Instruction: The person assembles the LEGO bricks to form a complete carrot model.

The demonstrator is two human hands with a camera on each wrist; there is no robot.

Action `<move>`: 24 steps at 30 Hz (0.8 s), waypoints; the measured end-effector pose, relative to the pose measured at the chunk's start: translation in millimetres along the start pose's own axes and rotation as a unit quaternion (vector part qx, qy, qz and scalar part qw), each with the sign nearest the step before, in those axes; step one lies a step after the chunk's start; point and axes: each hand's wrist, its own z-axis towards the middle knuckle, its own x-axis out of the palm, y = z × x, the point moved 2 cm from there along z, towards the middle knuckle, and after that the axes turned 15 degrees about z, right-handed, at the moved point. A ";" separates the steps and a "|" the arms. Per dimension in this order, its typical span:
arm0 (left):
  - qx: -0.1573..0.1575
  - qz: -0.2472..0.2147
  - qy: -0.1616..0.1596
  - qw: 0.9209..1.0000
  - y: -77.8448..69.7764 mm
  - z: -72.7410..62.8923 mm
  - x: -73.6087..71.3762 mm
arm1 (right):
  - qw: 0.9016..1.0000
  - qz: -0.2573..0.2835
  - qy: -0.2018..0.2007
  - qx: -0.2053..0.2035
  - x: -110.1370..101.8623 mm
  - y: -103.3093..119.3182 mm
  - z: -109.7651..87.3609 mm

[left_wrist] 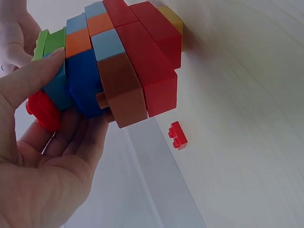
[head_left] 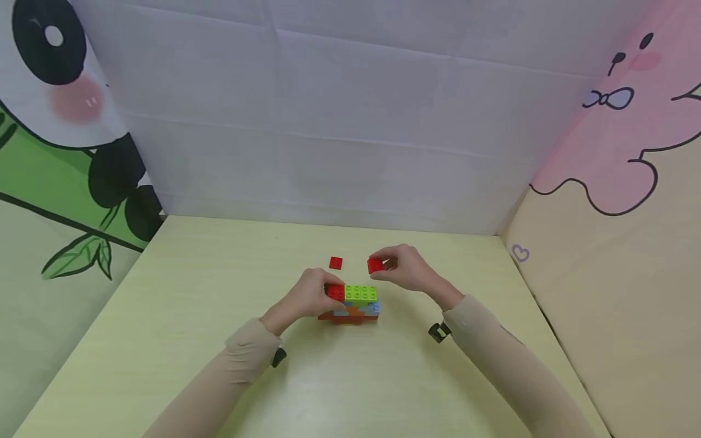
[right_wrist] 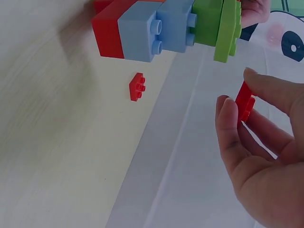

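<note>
A stack of toy building bricks stands on the table, with red at its base, blue, orange and brown layers above, and green on top. My left hand grips its left end, thumb in front and fingers behind, around a red brick beside the light green brick. In the left wrist view the thumb presses on a teal brick. Behind and to the right of the stack, my right hand pinches a small, thin red brick between thumb and fingers, apart from the stack.
Another thin red brick lies on the pale table behind the stack. A white cloth wall rises along the table's back edge. Side walls printed with cartoon figures stand at left and right.
</note>
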 end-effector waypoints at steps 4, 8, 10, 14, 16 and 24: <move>0.001 -0.003 0.002 1.000 0.4 0.0 1.0 | 1.000 -0.006 0.021 -0.007 0.0 4.7 -8.4; 0.006 -0.006 0.002 1.000 1.2 0.4 1.8 | 0.999 -0.008 0.040 -0.018 0.9 7.6 -15.0; 0.006 -0.009 0.004 1.000 1.6 0.7 2.2 | 0.999 -0.009 0.049 -0.023 1.9 8.4 -17.9; 0.007 -0.011 0.006 1.000 1.9 1.2 2.7 | 0.997 -0.010 0.068 -0.024 4.3 9.1 -22.4; 0.011 -0.009 0.005 1.000 1.7 1.4 2.7 | 0.997 -0.012 0.075 -0.020 5.4 8.6 -23.7; 0.011 -0.005 0.000 1.000 2.3 0.9 2.4 | 0.994 -0.003 0.105 -0.022 9.3 4.7 -22.9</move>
